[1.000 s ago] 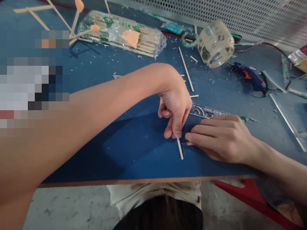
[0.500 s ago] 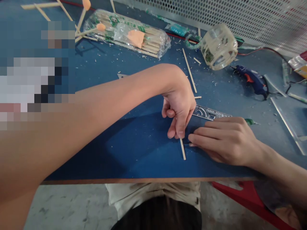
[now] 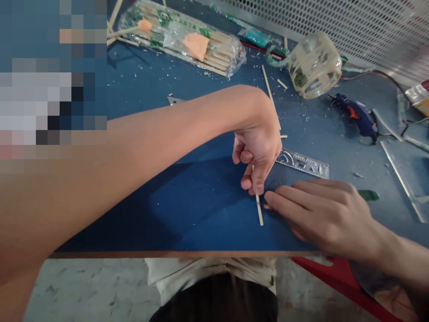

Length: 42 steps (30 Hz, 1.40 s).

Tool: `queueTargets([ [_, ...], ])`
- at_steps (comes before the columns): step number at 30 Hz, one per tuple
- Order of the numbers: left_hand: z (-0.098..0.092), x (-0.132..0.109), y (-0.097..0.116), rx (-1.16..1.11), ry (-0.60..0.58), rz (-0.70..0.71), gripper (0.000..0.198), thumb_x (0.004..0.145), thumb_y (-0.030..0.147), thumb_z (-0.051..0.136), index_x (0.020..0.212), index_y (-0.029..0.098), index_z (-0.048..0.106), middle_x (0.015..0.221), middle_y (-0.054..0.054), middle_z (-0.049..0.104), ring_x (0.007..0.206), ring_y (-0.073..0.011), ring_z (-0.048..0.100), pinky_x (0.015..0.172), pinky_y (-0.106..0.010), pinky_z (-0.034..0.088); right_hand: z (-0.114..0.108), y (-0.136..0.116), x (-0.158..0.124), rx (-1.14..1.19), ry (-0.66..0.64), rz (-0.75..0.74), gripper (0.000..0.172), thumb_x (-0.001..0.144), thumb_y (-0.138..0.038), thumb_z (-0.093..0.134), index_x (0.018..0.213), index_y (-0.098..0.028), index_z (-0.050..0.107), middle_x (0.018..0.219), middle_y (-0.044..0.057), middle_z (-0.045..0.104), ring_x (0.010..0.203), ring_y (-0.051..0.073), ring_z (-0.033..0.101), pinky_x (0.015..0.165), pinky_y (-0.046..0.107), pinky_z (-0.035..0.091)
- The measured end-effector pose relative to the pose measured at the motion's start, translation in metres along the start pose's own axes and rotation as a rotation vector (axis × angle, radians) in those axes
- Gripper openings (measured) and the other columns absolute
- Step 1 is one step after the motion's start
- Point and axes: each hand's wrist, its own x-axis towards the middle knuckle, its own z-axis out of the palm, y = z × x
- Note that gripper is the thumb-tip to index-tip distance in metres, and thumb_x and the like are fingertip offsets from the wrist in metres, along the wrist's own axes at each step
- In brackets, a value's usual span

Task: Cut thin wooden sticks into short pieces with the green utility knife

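A thin wooden stick (image 3: pixel 260 212) points toward the table's front edge, its upper part pinched by my left hand (image 3: pixel 256 154), which is bent down at the wrist. Just right of the stick is my right hand (image 3: pixel 321 208), palm down with its fingers pressed together. A thin dark tip shows at its fingertips and touches or nearly touches the stick; the rest of that item is hidden. Behind my hands lies a clear plastic ruler (image 3: pixel 303 163), partly covered by my left hand. A green piece (image 3: pixel 368 195) shows beyond my right hand.
A bag of wooden sticks (image 3: pixel 214 56) lies at the back. To its right are a clear plastic cup (image 3: pixel 315 65) on its side and a blue glue gun (image 3: pixel 357 114). Another loose stick (image 3: pixel 269 89) and shavings lie behind my left hand. A metal mesh (image 3: pixel 378 29) borders the back.
The view has shifted slightly. My right hand has moved a little lower, uncovering more of the ruler and the green piece. My left hand keeps its pinch on the stick.
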Motion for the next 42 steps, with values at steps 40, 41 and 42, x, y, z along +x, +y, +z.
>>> queueTargets([
  [40, -0.001, -0.004, -0.005, -0.075, -0.083, -0.016, 0.028, 0.084, 0.049, 0.079, 0.091, 0.025, 0.09, 0.098, -0.006, 0.088, 0.087, -0.0218, 0.08, 0.085, -0.029, 0.054, 0.012, 0.013, 0.0, 0.025, 0.099, 0.001, 0.022, 0.111, -0.027, 0.055, 0.096, -0.024, 0.072, 0.087, -0.004, 0.078, 0.063, 0.013, 0.063, 0.058, 0.036, 0.042],
  [41, -0.001, -0.004, -0.005, -0.077, -0.081, -0.021, 0.029, 0.083, 0.05, 0.079, 0.091, 0.024, 0.09, 0.097, -0.006, 0.088, 0.087, -0.0219, 0.079, 0.086, -0.029, 0.054, 0.012, 0.013, 0.0, 0.023, 0.097, 0.001, 0.023, 0.111, -0.027, 0.055, 0.096, -0.024, 0.072, 0.086, -0.005, 0.078, 0.063, 0.012, 0.063, 0.058, 0.035, 0.042],
  [42, -0.001, -0.005, -0.005, -0.08, -0.079, -0.026, 0.029, 0.082, 0.05, 0.079, 0.091, 0.024, 0.09, 0.097, -0.006, 0.088, 0.088, -0.022, 0.079, 0.087, -0.029, 0.054, 0.012, 0.013, 0.0, 0.02, 0.092, 0.003, 0.023, 0.111, -0.027, 0.055, 0.096, -0.025, 0.072, 0.086, -0.005, 0.077, 0.063, 0.012, 0.062, 0.058, 0.035, 0.041],
])
